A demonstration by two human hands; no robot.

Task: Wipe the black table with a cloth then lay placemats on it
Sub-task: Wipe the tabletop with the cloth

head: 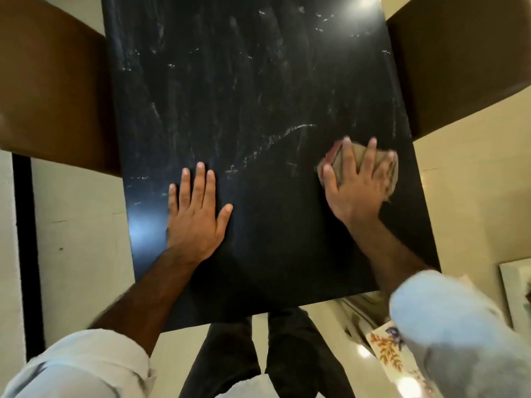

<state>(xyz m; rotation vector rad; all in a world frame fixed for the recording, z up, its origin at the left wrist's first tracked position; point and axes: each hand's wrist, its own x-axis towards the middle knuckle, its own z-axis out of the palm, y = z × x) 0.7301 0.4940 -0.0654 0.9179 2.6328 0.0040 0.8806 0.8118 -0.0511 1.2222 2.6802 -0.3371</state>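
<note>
The black table (253, 90) fills the middle of the head view, its top streaked with pale wipe marks. My right hand (356, 182) lies flat with spread fingers on a crumpled tan cloth (392, 170) near the table's right edge, pressing it onto the surface. My left hand (196, 214) rests palm down with straight fingers on the bare tabletop at the near left. A floral placemat (388, 351) shows at the lower right, off the table and partly hidden by my right sleeve.
A brown chair seat (54, 90) stands at the table's left side and another brown chair seat (465, 58) at its right. A pale tiled floor surrounds the table. A white framed object (517, 294) lies at the right edge. My legs stand at the near edge.
</note>
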